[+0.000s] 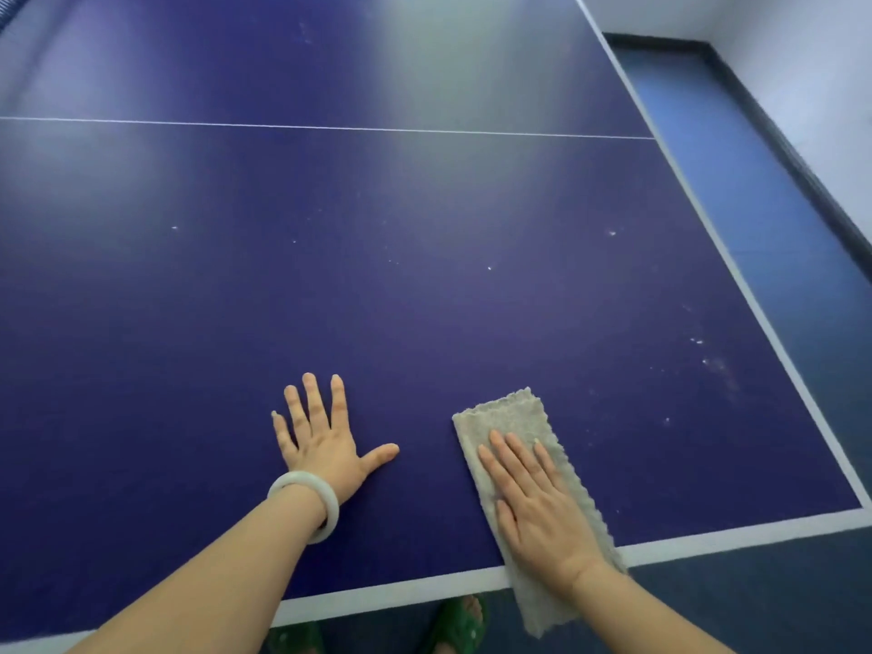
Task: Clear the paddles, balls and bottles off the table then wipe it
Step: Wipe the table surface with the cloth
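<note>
The person is wiping the table (377, 276). No paddles, balls or bottles are showing on the part in view, so the clearing appears to be done.

The right hand (542, 507) is pressing palm-down on a folded grey cloth (507, 415), with fingers straight and close together. It is pinning the cloth rather than gripping it. The left hand (325, 446), wearing a pale bangle (306, 509), is lying flat on the bare tabletop just left of the cloth, fingers spread and holding nothing.

The cloth is sitting at the near edge of the tabletop, toward the near right corner. Its near end is hanging over the white line (424, 590) and off the edge, above green sandals (457, 620) on the floor.

Because only a flat palm is holding the cloth, a quick stroke is likely to let the hand slide over it, bunching it or leaving it behind. If the pressure eases, the overhanging end could drag the cloth off the edge. The pale specks (708, 363) near the right edge are lying outside this narrow strip, so straight strokes from here could miss them.

The cloth's long axis is running from the near edge away across the tabletop, with its far end leaning slightly left. The scalloped short end is pointing away from the person, and the fingers are lying roughly along the same line.
</note>
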The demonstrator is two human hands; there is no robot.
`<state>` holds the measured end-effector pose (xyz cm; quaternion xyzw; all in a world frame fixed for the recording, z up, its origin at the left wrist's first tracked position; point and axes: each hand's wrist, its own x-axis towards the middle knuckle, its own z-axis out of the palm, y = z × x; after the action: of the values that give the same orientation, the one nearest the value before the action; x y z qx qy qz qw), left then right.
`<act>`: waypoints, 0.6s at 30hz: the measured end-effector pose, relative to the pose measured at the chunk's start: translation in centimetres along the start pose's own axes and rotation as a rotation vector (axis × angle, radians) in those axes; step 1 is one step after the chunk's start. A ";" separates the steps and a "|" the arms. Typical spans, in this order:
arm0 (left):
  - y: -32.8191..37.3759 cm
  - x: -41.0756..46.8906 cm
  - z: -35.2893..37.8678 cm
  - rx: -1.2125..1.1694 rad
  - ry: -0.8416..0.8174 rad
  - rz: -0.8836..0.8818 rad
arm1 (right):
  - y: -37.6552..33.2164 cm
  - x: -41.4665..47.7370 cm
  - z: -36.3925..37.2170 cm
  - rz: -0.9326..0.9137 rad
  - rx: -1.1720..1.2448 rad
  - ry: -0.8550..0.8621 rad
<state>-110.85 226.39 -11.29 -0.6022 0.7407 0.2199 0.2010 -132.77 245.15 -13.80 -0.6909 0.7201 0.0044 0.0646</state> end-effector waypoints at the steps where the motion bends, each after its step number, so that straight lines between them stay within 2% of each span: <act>1: 0.0 0.0 0.0 0.003 -0.004 0.000 | 2.5 -0.7 -0.3 -0.029 -0.022 -0.007; 3: 0.1 0.1 0.1 0.007 -0.005 -0.006 | 7.1 -0.9 -1.0 -0.004 -0.043 -0.040; 4: 0.1 0.1 0.1 0.010 -0.009 -0.012 | 8.5 -0.3 -1.3 0.080 -0.031 -0.054; 7: 0.2 0.0 -0.1 0.022 -0.026 -0.014 | 7.4 3.6 -1.2 0.566 0.054 -0.019; 8: 0.2 0.0 -0.1 0.023 -0.026 -0.015 | 5.7 5.2 -1.2 0.702 0.085 0.011; 9: 0.2 0.0 -0.1 0.023 -0.026 -0.018 | 3.7 6.9 -1.2 0.759 0.101 0.019; 10: 0.2 0.0 -0.2 0.025 -0.030 -0.022 | 1.6 8.3 -1.1 0.724 0.113 0.024; 11: 0.1 -0.1 -0.2 0.029 -0.034 -0.025 | -0.4 9.2 -1.1 0.608 0.109 0.036; 13: 0.2 -0.1 -0.3 0.032 -0.032 -0.030 | -2.8 9.5 -0.6 0.269 0.078 0.030; 15: 0.2 0.0 -0.3 0.024 -0.033 -0.030 | -1.4 8.5 -0.6 -0.031 0.068 0.007; 17: 0.2 -0.1 -0.3 0.018 -0.038 -0.025 | 2.8 8.1 -0.9 -0.103 0.052 -0.012; 18: 0.1 -0.1 -0.3 0.019 -0.042 -0.026 | 5.3 7.9 -0.9 -0.040 0.021 0.007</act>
<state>-110.96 226.37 -10.99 -0.6051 0.7304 0.2230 0.2250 -138.42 237.41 -14.13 -0.7043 0.7065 -0.0070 0.0692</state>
